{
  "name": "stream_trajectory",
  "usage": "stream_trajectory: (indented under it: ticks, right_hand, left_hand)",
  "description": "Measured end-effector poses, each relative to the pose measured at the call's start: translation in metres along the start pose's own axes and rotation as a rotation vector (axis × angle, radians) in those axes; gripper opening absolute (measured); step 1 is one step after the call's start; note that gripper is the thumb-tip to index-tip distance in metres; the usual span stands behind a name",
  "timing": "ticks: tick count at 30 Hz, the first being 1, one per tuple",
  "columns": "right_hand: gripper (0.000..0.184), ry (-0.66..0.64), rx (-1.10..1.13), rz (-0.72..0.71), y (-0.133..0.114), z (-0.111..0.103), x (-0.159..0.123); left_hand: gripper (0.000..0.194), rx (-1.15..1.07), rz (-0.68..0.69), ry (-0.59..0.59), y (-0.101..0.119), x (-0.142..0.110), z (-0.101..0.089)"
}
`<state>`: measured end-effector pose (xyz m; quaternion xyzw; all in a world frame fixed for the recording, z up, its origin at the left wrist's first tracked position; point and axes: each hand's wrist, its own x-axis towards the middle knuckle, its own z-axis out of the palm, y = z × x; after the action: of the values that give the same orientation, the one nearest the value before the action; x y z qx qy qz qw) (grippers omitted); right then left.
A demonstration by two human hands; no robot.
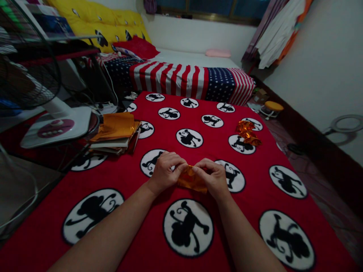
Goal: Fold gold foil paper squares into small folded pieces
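A sheet of shiny gold foil paper [194, 182] is pinched along its far edge by both hands, just above the red cloth [136, 215] with monkey prints. My left hand [167, 170] grips its left side, thumb and fingers pressed together. At the right side of that edge, the fingertips of my right hand [214, 176] are closed on the same sheet. Farther off to the right lie several folded gold foil pieces [248, 132]. To the left sits a stack of gold-topped paper sheets [117, 130].
On the left a white fan base [59, 126] stands beside the cloth-covered surface, with cables near it. A bed [181, 81] with a striped and starred cover is at the back. A small stool [272, 107] stands on the floor at right.
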<state>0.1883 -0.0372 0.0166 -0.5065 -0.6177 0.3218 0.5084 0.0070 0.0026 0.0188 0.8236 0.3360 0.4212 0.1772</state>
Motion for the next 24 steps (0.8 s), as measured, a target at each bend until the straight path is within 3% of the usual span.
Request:
stream_trajectory:
  ticks: [7,10,15,24]
  right_hand:
    - [0.014,-0.004,-0.014,-0.018,-0.002,-0.0005,-0.0001]
    - [0.013,-0.007,-0.014,-0.026,-0.0017,0.0002,-0.0003]
    - [0.014,-0.019,0.001,-0.041,-0.0033,0.001,-0.0012]
    - [0.015,-0.019,0.011,-0.024,-0.0022,0.0017,-0.0019]
  left_hand:
    - [0.014,-0.088,-0.112,-0.05,0.0039,0.0002,-0.0021]
    - [0.033,-0.085,-0.143,-0.046,0.003,-0.0003,-0.0018]
    - [0.015,-0.125,-0.078,-0.1,0.0001,0.0014,-0.0003]
    - [0.015,-0.077,-0.003,-0.083,-0.0017,0.0,-0.0015]
